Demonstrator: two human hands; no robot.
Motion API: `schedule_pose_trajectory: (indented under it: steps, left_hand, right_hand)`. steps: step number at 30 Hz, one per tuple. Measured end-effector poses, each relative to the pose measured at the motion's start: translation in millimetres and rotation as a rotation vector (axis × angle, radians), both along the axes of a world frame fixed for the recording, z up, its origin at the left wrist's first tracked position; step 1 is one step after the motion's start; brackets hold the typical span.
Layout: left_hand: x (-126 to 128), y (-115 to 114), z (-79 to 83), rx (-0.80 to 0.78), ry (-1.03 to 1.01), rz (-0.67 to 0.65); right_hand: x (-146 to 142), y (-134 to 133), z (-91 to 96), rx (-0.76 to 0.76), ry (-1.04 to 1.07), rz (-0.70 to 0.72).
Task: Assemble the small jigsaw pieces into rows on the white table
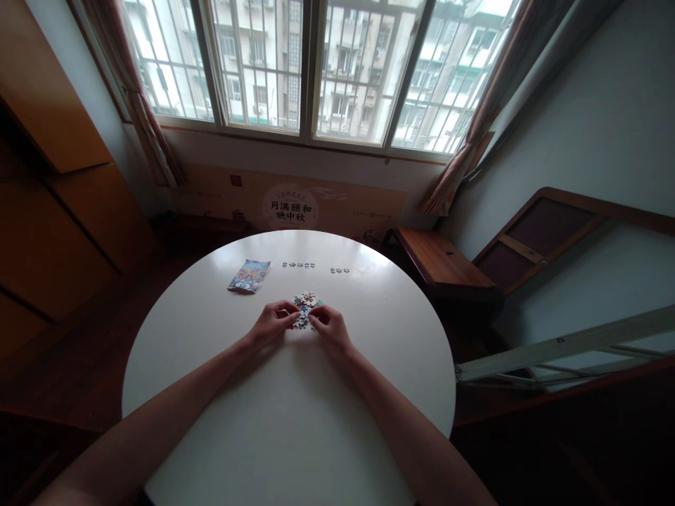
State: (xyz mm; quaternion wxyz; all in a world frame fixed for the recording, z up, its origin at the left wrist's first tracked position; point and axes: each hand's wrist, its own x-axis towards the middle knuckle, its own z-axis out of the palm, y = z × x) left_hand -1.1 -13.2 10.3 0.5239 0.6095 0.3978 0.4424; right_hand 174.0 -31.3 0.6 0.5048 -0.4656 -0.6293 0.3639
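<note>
Two hands are meeting at one small pile of jigsaw pieces [306, 302], which is lying near the middle of the one round white table [369, 393]. The left hand [274, 323] and the right hand [331, 329] are each pinching narrowly at pieces on the pile's near edge. Beyond, one printed packet [249, 275] and two short rows of pieces, a longer row [298, 265] and a shorter row [339, 270], are lying apart.
</note>
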Motion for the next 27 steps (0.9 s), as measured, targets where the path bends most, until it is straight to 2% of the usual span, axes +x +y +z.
schedule_pose_trajectory:
  steps: [27]
  left_hand:
    - [-1.0,-0.1,-0.7,0.021,-0.007,-0.019]
  right_hand:
    - [0.1,-1.1,1.1,0.001,-0.018,-0.001]
